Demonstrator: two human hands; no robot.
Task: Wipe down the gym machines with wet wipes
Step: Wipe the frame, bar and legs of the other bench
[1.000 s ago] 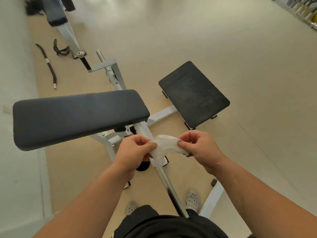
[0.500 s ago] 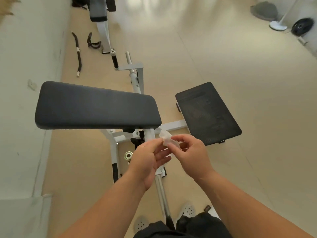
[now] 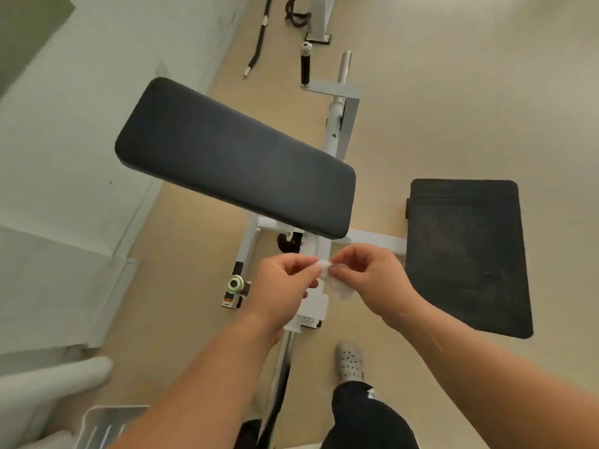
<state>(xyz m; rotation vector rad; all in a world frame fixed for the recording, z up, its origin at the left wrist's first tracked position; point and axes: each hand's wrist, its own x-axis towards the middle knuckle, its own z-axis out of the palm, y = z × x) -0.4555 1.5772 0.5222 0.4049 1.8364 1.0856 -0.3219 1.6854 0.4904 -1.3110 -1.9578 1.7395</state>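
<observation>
Both hands, left [image 3: 285, 286] and right [image 3: 372, 280], are together, pinching a folded wipe [image 3: 337, 285] over the frame; the pad [image 3: 236, 157] (dry-looking) seems unwiped, so wiping remains.

both bare forearms reach forward from the lower edge, hands meeting at centre. the left hand [image 3: 281, 284] and right hand [image 3: 373, 279] each pinch the wipe [image 3: 341, 288] between thumb and curled fingers [image 3: 300, 264], knuckles facing up, fingertips almost touching.

1 head view — steeply down, machine [image 3: 236, 157] near.
</observation>
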